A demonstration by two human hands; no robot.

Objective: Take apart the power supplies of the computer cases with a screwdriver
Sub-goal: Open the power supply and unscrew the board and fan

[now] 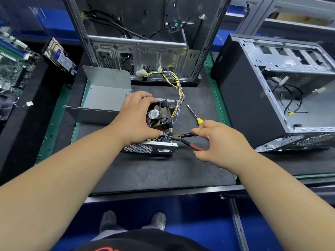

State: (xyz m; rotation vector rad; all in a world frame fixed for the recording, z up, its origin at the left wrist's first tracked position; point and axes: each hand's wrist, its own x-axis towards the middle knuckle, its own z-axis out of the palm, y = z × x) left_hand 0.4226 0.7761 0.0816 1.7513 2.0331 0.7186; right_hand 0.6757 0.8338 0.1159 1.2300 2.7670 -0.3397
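Two computer cases (145, 57) flank the mat — screwdriver (194, 115) between.

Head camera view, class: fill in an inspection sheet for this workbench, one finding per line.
Surface: black mat, green-edged.
Job's things: opened grey power supply with black fan; yellow-handled screwdriver lying unused.
Clutter: grey metal cover.
Grippers: left hand grips the fan; right hand holds red-handled pliers at the supply.
Cables: yellow wire bundle runs from supply to upright case.
Surroundings: second case, green motherboard.
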